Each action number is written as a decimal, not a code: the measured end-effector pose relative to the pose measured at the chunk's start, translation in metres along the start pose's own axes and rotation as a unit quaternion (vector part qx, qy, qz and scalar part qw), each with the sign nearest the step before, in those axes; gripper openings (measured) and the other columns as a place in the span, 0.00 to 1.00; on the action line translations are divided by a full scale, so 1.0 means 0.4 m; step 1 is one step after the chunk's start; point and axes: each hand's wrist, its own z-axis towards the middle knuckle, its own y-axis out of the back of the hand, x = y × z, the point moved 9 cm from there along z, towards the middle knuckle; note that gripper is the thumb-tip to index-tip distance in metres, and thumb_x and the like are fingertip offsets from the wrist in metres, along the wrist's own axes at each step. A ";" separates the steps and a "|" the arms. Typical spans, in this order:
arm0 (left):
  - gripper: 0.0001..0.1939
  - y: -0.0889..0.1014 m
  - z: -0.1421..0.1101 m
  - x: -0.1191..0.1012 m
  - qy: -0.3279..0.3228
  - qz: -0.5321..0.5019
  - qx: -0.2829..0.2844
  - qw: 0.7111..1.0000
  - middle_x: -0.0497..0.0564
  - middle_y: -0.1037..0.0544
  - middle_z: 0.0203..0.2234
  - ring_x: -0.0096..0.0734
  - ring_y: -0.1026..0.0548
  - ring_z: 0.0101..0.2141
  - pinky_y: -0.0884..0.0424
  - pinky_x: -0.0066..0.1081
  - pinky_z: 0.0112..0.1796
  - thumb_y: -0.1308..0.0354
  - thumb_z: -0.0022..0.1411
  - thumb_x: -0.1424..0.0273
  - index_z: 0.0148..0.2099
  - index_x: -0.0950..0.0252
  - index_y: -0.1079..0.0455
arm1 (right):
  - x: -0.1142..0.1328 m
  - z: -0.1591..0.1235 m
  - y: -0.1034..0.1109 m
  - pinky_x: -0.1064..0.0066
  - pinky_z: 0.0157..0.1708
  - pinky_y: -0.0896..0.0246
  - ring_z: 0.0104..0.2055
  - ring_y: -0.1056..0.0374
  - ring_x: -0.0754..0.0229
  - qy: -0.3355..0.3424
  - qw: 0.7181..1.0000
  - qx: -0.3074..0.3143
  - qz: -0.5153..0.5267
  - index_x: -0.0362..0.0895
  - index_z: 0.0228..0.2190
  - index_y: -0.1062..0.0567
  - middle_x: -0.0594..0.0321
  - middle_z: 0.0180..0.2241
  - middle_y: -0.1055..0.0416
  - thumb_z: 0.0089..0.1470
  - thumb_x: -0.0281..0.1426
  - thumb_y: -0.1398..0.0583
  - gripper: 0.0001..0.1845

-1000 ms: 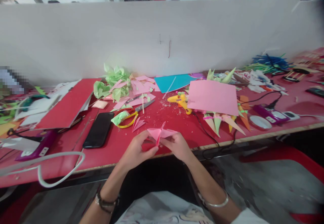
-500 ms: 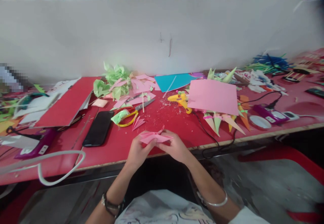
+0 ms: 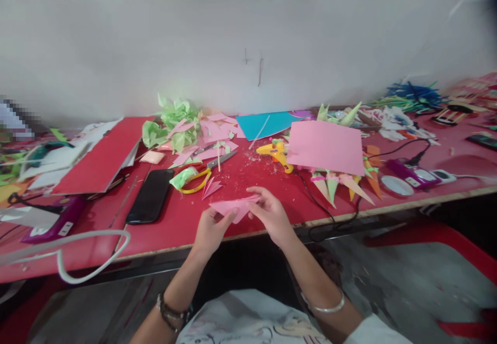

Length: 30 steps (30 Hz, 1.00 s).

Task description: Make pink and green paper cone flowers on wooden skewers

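A folded piece of pink paper (image 3: 235, 208) is held between both hands, just above the table's front edge. My left hand (image 3: 210, 231) pinches its left part, thumb on the near face. On the other side, my right hand (image 3: 271, 215) grips the right end between thumb and fingers. Beyond the left hand lies a small pleated pink paper piece (image 3: 212, 187). Scissors with yellow handles (image 3: 200, 182) rest behind it, a scrap of green paper over one handle. A black phone (image 3: 150, 197) lies to the left.
A yellow glue gun (image 3: 276, 153) lies beside a pink sheet (image 3: 325, 146), which covers several paper cones. Its cord hangs over the table edge. Green tissue paper (image 3: 176, 121), a blue sheet (image 3: 260, 125) and a red sheet (image 3: 103, 155) lie farther back, before a white partition (image 3: 155, 48).
The pink paper has been turned and spread into a wider triangle-like shape pointing down. My right hand has risen and shifted to the paper's right end.
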 end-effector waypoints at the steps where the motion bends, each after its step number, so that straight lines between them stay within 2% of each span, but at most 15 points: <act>1: 0.13 0.000 0.001 0.001 0.003 -0.001 0.000 1.000 0.52 0.22 0.26 0.35 0.25 0.29 0.30 0.30 0.35 0.39 0.46 0.65 0.32 0.69 0.26 | -0.004 0.001 -0.001 0.76 0.25 0.42 0.22 0.39 0.69 -0.006 1.000 0.005 -0.007 0.45 0.33 0.31 0.70 0.22 0.36 0.43 0.33 0.40 0.11; 3: 0.13 -0.002 0.002 0.003 0.007 -0.005 0.001 1.000 0.52 0.22 0.26 0.34 0.25 0.29 0.30 0.30 0.34 0.39 0.46 0.64 0.32 0.69 0.26 | -0.010 0.002 -0.001 0.75 0.25 0.43 0.22 0.39 0.69 -0.013 1.000 0.009 -0.019 0.43 0.26 0.29 0.69 0.20 0.35 0.45 0.34 0.40 0.07; 5: 0.14 -0.004 0.003 0.005 0.009 -0.006 0.008 1.000 0.52 0.22 0.26 0.34 0.25 0.29 0.30 0.30 0.34 0.40 0.46 0.64 0.33 0.69 0.27 | -0.012 0.004 0.003 0.75 0.26 0.44 0.21 0.39 0.69 -0.012 1.000 0.004 -0.027 0.42 0.23 0.30 0.69 0.18 0.35 0.45 0.35 0.41 0.08; 14: 0.17 -0.026 0.006 0.019 0.015 0.027 0.065 0.997 0.53 0.23 0.29 0.36 0.26 0.33 0.31 0.30 0.35 0.45 0.51 0.61 0.36 0.71 0.29 | 0.002 0.006 0.014 0.76 0.23 0.46 0.18 0.40 0.69 0.020 0.996 0.002 -0.082 0.42 0.21 0.31 0.71 0.13 0.38 0.47 0.34 0.42 0.09; 20: 0.15 -0.026 0.012 0.013 -0.022 0.093 0.049 0.994 0.50 0.25 0.23 0.31 0.28 0.27 0.33 0.26 0.30 0.49 0.54 0.62 0.29 0.70 0.30 | 0.002 0.003 0.012 0.76 0.21 0.47 0.17 0.40 0.68 0.023 0.991 -0.001 -0.130 0.43 0.20 0.37 0.71 0.15 0.38 0.49 0.36 0.45 0.11; 23: 0.16 -0.031 0.013 0.012 -0.035 0.139 0.081 0.986 0.48 0.27 0.18 0.28 0.29 0.24 0.35 0.24 0.27 0.51 0.56 0.62 0.24 0.69 0.32 | 0.012 0.004 -0.009 0.76 0.25 0.46 0.23 0.39 0.67 0.033 0.976 0.062 -0.205 0.43 0.22 0.35 0.69 0.19 0.37 0.49 0.35 0.45 0.09; 26: 0.15 -0.035 0.012 0.011 -0.049 0.169 0.120 0.977 0.47 0.28 0.18 0.26 0.30 0.23 0.37 0.23 0.28 0.50 0.56 0.64 0.24 0.68 0.33 | 0.027 0.001 -0.038 0.76 0.27 0.47 0.27 0.40 0.67 0.057 0.945 0.142 -0.291 0.42 0.24 0.32 0.68 0.23 0.36 0.49 0.33 0.45 0.08; 28: 0.13 -0.030 0.013 0.010 -0.056 0.186 0.122 0.973 0.46 0.28 0.18 0.25 0.31 0.23 0.38 0.23 0.26 0.49 0.55 0.64 0.25 0.68 0.33 | 0.028 -0.002 -0.050 0.76 0.27 0.48 0.26 0.41 0.67 0.054 0.937 0.172 -0.301 0.42 0.24 0.32 0.68 0.22 0.37 0.50 0.33 0.46 0.09; 30: 0.13 -0.026 0.015 0.014 -0.050 0.194 0.120 0.972 0.45 0.30 0.16 0.24 0.33 0.20 0.40 0.22 0.23 0.49 0.54 0.64 0.24 0.68 0.34 | 0.020 -0.006 -0.059 0.77 0.24 0.49 0.22 0.41 0.68 0.033 0.940 0.191 -0.281 0.42 0.24 0.34 0.69 0.18 0.38 0.52 0.34 0.48 0.10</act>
